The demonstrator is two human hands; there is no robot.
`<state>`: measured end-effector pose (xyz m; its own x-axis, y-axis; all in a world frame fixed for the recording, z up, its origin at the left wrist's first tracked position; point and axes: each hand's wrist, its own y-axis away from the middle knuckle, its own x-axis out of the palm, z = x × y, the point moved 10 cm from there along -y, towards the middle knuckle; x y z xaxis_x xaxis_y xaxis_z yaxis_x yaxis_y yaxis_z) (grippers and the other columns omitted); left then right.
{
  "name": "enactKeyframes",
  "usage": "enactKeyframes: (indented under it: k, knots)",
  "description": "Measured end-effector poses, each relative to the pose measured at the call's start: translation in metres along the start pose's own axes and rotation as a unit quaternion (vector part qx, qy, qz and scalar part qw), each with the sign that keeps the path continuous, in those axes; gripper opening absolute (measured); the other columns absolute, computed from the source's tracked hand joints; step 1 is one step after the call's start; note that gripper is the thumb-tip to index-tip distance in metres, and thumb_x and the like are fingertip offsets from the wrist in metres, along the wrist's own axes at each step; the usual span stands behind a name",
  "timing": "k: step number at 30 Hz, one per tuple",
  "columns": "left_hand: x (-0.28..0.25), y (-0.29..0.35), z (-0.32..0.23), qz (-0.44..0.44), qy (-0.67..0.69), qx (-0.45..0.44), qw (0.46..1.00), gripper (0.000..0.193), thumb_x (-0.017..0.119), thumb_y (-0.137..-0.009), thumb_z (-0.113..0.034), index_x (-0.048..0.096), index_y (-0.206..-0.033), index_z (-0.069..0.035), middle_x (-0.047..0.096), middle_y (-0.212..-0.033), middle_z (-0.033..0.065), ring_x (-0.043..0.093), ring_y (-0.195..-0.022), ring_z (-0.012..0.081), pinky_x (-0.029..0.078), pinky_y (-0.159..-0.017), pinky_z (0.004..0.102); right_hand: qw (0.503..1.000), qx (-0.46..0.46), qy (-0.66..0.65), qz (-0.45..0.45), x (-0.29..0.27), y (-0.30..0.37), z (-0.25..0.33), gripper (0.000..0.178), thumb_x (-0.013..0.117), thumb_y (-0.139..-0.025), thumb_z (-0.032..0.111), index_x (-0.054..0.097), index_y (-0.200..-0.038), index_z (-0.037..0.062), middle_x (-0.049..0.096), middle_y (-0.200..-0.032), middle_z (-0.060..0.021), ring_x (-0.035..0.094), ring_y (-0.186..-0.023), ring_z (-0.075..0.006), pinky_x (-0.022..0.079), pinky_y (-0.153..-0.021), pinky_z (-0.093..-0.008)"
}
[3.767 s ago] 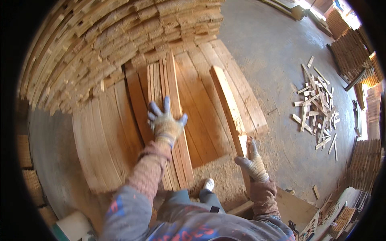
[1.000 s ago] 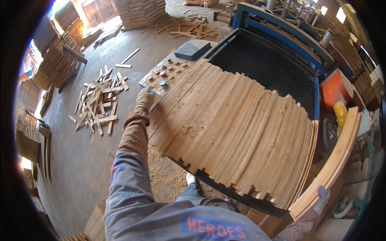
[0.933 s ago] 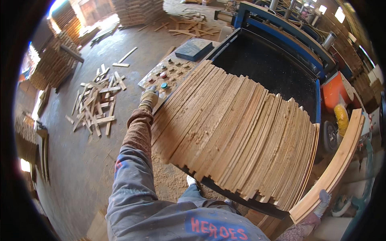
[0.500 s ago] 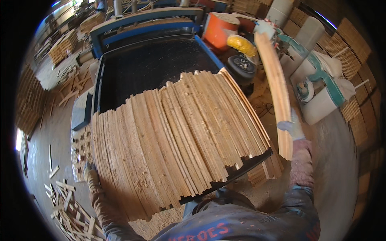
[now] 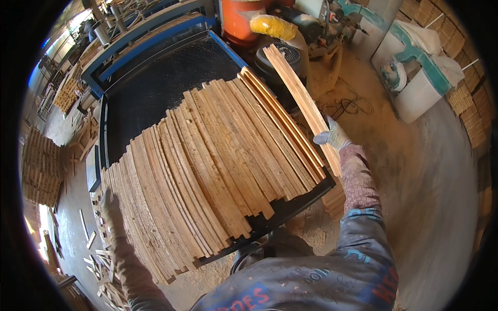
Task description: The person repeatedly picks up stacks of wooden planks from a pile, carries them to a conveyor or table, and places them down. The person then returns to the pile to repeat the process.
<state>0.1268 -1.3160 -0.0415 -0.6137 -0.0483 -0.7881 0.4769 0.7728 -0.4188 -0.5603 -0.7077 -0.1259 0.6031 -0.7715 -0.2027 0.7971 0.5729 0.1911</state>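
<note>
A row of long, rough wooden slats (image 5: 202, 166) lies side by side on a dark machine bed, with sawdust scattered over them. My right hand (image 5: 334, 136), gloved, is closed on a wooden slat (image 5: 301, 98), its thumb along one side. That slat is held tilted just off the right side of the row, its far end beside a dark round motor housing. At the left edge of the row, my gloved left hand (image 5: 109, 201) rests against the outermost slats; its fingers are too shadowed to make out.
The black bed (image 5: 155, 85) with blue rails (image 5: 228, 49) stretches ahead. An orange machine (image 5: 241, 20) with a yellow hose (image 5: 274, 27) stands beyond it. White bins with green tops (image 5: 423, 93) are at right. Loose offcuts (image 5: 106, 274) litter the floor at left.
The slat in my right hand has come lower and inward, closer to the row's right side. My view has swung to the right; my left hand stays by the row's left edge.
</note>
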Motion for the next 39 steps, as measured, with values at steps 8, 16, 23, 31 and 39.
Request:
enactKeyframes:
  k: [8, 16, 23, 31, 39]
  knots:
    - [0.264, 0.093, -0.639, 0.416, 0.007, 0.237, 0.878, 0.051, 0.065, -0.1, -0.032, 0.053, -0.145, -0.011, 0.057, -0.14, 0.0157, 0.051, -0.132, 0.031, 0.044, -0.113, 0.0432, 0.997, -0.059, 0.051, 0.018, -0.077, -0.003, -0.05, 0.107, 0.092, -0.072, 0.023, 0.031, -0.155, -0.0025, 0.062, -0.131, -0.0236, 0.064, -0.115, -0.0256, 0.059, -0.093, -0.0392]
    - [0.353, 0.111, -0.648, 0.378, -0.061, 0.333, 0.862, 0.062, 0.065, -0.093, -0.057, 0.055, -0.144, -0.025, 0.041, -0.159, 0.0043, 0.028, -0.15, 0.0313, 0.021, -0.119, 0.0621, 0.98, 0.057, -0.09, 0.168, -0.113, 0.053, -0.139, 0.107, 0.058, -0.083, 0.059, 0.022, -0.15, -0.0158, 0.038, -0.146, -0.0349, 0.045, -0.134, -0.0387, 0.04, -0.113, -0.0436]
    - [0.359, 0.122, -0.635, 0.345, -0.103, 0.305, 0.882, 0.061, 0.066, -0.094, -0.052, 0.051, -0.147, -0.025, 0.039, -0.16, 0.0065, 0.026, -0.152, 0.0334, 0.018, -0.12, 0.0639, 0.946, 0.052, -0.058, 0.316, -0.065, 0.068, -0.112, 0.127, 0.032, -0.092, 0.084, 0.004, -0.147, -0.0272, 0.009, -0.158, -0.0458, 0.021, -0.151, -0.051, 0.022, -0.127, -0.0494]
    - [0.335, 0.135, -0.615, 0.354, -0.064, 0.297, 0.885, 0.06, 0.059, -0.1, -0.048, 0.047, -0.151, -0.021, 0.042, -0.158, 0.0115, 0.031, -0.15, 0.0364, 0.025, -0.12, 0.0596, 0.942, 0.038, -0.183, 0.279, -0.001, -0.008, -0.122, 0.09, 0.04, -0.105, 0.055, 0.018, -0.15, -0.0193, 0.046, -0.143, -0.0418, 0.051, -0.133, -0.0503, 0.041, -0.117, -0.0532]
    - [0.13, 0.078, -0.395, 0.099, 0.022, 0.121, 0.987, 0.044, 0.073, -0.093, -0.034, 0.065, -0.132, -0.013, 0.066, -0.129, 0.0148, 0.059, -0.124, 0.0375, 0.049, -0.104, 0.0466, 0.994, 0.007, -0.069, 0.09, -0.06, 0.001, -0.064, 0.074, 0.065, -0.093, 0.002, 0.021, -0.152, 0.008, 0.067, -0.115, -0.0275, 0.074, -0.097, -0.034, 0.064, -0.083, -0.0437]
